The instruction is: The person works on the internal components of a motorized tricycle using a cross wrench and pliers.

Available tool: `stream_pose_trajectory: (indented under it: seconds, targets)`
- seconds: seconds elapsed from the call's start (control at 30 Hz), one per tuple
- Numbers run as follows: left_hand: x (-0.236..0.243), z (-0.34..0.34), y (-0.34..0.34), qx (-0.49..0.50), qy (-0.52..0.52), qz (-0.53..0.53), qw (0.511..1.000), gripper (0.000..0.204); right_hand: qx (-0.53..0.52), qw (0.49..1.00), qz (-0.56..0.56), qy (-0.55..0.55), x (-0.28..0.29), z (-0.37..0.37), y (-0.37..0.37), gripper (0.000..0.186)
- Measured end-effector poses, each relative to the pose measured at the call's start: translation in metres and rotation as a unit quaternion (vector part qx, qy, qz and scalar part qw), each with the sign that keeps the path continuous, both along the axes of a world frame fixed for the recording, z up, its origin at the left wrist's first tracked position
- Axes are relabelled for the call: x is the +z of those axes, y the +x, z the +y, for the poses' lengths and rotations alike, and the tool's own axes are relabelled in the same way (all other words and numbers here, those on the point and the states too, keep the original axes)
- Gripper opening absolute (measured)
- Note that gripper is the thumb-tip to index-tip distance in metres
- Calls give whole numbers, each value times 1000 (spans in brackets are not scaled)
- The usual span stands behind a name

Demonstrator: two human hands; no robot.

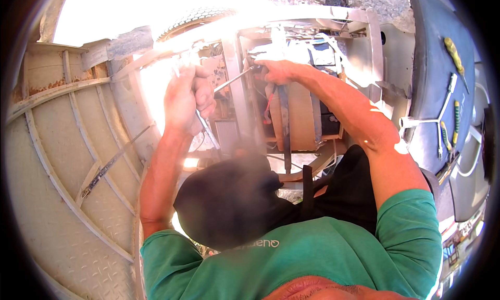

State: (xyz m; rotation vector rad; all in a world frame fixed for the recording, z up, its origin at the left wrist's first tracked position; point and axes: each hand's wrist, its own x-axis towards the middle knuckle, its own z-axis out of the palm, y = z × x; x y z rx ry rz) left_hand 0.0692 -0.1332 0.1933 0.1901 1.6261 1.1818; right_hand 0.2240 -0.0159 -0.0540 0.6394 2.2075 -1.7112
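In the head view, a metal wrench (232, 81) is gripped at ten o'clock by the left hand (188, 94), whose fingers are curled tightly round it. One slim shaft is pointed toward two o'clock, reaching the fingertips of the right hand (277, 70), which is placed between twelve and one. Those fingers are bent, but whether the shaft is pinched by them cannot be told. The work is set within a beige metal frame (374, 57); a tan curved casing (302, 120), crossed by a dark strap (285, 128), is seen at the right hand's six o'clock. From eight to nine o'clock the view is filled by a ribbed beige metal panel (57, 164). A tyre (195, 19) is partly washed out by sunlight at eleven, and stony ground (383, 3) is shown near one. At two to three, a yellow-handled screwdriver (453, 54), a three-armed socket wrench (435, 120) and green-handled pliers (457, 117) are laid on a dark blue cushion-like panel (431, 55).
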Motion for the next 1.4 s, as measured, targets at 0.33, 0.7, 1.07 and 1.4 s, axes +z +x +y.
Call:
stream_pose_trajectory:
  seconds: [0.33,0.7,1.07,1.4]
  targets:
    - [-3,3,2,122,31,-81,989,38,3,1000,7,-10,0,0,0,70]
    - [-5,10,24,86,37,-57,994,34,-1,999,-27,-27,3,1,-2,70]
    - [-4,13,21,-192,-16,104,976,34,41,997,-46,-37,5,6,1,70]
    - [-2,34,3,-166,-26,55,984,36,28,996,-62,-55,8,5,-5,68]
